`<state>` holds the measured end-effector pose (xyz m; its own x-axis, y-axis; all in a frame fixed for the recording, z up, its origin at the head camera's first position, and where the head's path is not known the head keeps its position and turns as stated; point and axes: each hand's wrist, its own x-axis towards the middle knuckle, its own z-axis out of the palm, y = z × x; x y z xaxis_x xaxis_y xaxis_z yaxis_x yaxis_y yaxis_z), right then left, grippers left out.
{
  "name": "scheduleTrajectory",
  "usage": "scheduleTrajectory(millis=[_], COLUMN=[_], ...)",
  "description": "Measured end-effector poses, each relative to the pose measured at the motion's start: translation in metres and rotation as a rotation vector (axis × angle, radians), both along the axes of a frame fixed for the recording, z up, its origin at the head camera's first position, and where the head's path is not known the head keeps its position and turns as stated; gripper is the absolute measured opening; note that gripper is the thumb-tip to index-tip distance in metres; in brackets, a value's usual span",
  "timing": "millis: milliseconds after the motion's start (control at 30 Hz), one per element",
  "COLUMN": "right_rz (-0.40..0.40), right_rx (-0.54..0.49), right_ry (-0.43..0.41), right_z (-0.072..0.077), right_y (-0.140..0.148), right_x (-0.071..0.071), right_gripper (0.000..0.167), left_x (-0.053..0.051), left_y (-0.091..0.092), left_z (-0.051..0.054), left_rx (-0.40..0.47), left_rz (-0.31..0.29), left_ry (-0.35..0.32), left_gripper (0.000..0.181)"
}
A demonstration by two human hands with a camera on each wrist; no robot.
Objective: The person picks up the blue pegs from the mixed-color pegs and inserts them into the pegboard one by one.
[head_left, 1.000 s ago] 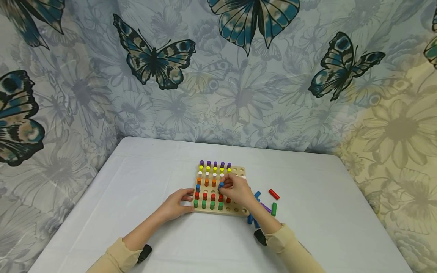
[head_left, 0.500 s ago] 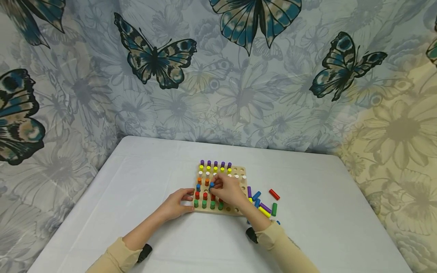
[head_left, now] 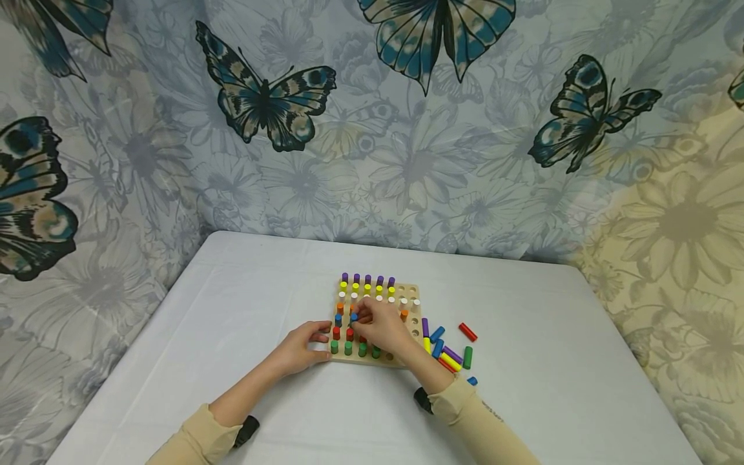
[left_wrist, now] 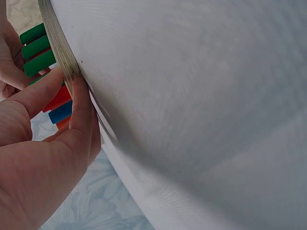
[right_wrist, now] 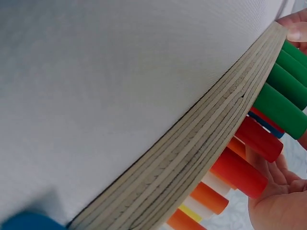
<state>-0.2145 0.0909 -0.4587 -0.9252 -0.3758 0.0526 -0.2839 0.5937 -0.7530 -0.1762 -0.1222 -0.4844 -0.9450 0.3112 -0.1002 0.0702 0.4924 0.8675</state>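
A wooden pegboard (head_left: 360, 360) with rows of coloured pegs lies on the table. My left hand (head_left: 298, 351) grips its left edge; up close, thumb and fingers of the left hand (left_wrist: 48, 163) pinch the board's edge (left_wrist: 64, 57) beside the green pegs (left_wrist: 39, 63). Over the board, my right hand (head_left: 383, 326) pinches a blue peg (head_left: 354, 317) upright in the blue row, right of another blue peg (head_left: 338, 320). The right hand (right_wrist: 280, 201) shows behind red pegs (right_wrist: 239, 173) in the right wrist view; whether its peg sits in a hole cannot be told.
Right of the board, loose pegs lie on the white table (head_left: 552, 361): purple (head_left: 425, 327), blue (head_left: 437, 334), yellow (head_left: 450, 361), green (head_left: 467, 358) and red ones (head_left: 467, 332). A butterfly-patterned cloth (head_left: 418, 168) hangs behind the table.
My right hand has moved left across the board with the blue peg, to near the left end of the blue row. The left hand stays at the board's edge.
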Motion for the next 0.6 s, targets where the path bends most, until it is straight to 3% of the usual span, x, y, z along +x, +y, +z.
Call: scheduleTrajectory(millis=[600], right_rz=[0.026], right_rx=[0.004], right_ry=[0.017], right_z=[-0.0014], right_y=[-0.0021], right_x=[0.0013], right_gripper=[0.019], left_x=[0.0008], left_y=[0.0009], left_z=[0.0002], left_rx=[-0.008], left_rz=[0.013], left_ry=[-0.001], left_gripper=[0.062])
